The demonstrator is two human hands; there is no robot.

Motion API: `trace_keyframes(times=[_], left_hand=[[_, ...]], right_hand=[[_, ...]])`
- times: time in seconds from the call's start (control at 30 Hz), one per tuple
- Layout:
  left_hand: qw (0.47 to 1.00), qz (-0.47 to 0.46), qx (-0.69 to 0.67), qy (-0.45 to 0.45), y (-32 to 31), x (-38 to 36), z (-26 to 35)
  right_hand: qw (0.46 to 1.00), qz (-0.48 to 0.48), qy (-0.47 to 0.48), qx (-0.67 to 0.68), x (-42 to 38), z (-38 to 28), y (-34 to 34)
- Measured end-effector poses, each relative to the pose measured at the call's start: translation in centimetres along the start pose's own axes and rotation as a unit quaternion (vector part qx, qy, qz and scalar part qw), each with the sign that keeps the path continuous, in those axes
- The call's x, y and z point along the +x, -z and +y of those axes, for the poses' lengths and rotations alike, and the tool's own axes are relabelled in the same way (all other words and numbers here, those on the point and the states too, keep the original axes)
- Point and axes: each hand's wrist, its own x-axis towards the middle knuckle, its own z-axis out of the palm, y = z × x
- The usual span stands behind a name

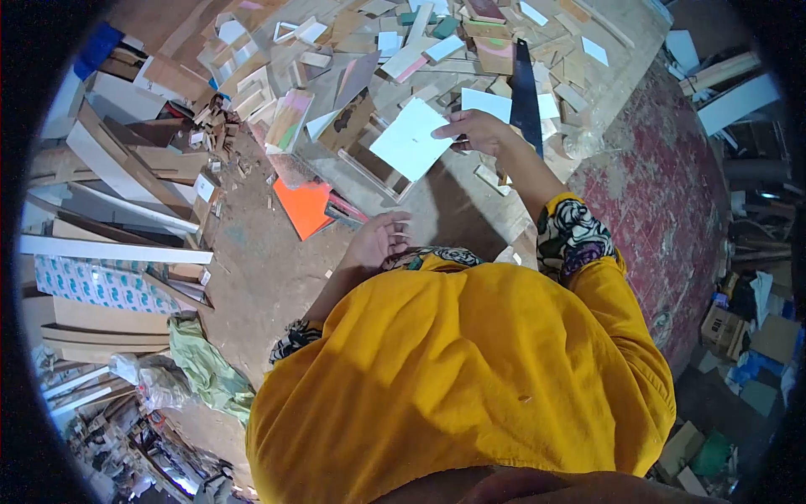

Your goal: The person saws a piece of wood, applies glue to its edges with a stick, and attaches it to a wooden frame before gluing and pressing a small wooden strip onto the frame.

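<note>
A flat white rectangular board is pinched at its right edge by my right hand, thumb on the upper face. It is over the near edge of a pile of offcuts, above a small wooden frame. My left hand is close to my body, palm up, its fingers loosely bent and apart with nothing visible in them. Just left of that hand lie a bright orange sheet and a dark tool-like piece with red. A handsaw with a dark blade lies to the right of my right hand.
Many wood and white board offcuts cover the worktable. Long boards and strips are stacked at the left, with a crumpled green cloth or bag below. A worn red surface is at the right, with cardboard boxes beyond.
</note>
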Motion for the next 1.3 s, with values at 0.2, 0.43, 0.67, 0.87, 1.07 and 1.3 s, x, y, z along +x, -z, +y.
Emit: trace_keyframes(times=[0.2, 0.43, 0.67, 0.87, 1.07, 1.3], left_hand=[[0.972, 0.146, 0.056, -0.175, -0.7, -1.5, 1.9], [0.938, 0.161, -0.048, -0.304, -2.0, 0.5, 2.5], [0.870, 0.297, -0.019, -0.394, 2.6, 0.3, 1.9], [0.855, 0.339, -0.001, -0.391, 3.2, 0.2, 2.5], [0.851, 0.329, 0.014, -0.409, 4.1, 0.6, 2.2], [0.834, 0.332, 0.099, -0.430, 5.3, 1.9, 1.7]], right_hand=[[0.995, -0.060, -0.074, 0.033, 3.5, 1.0, -1.1], [0.997, -0.026, -0.037, 0.065, 1.6, 0.5, -4.9], [0.999, 0.011, -0.017, -0.034, 4.5, 1.5, -2.3], [0.995, 0.015, -0.039, -0.091, 7.0, 1.3, -3.5], [0.986, 0.038, -0.023, -0.160, 8.5, 0.7, -4.6], [0.984, 0.056, -0.011, -0.167, 10.5, 2.5, -3.9]])
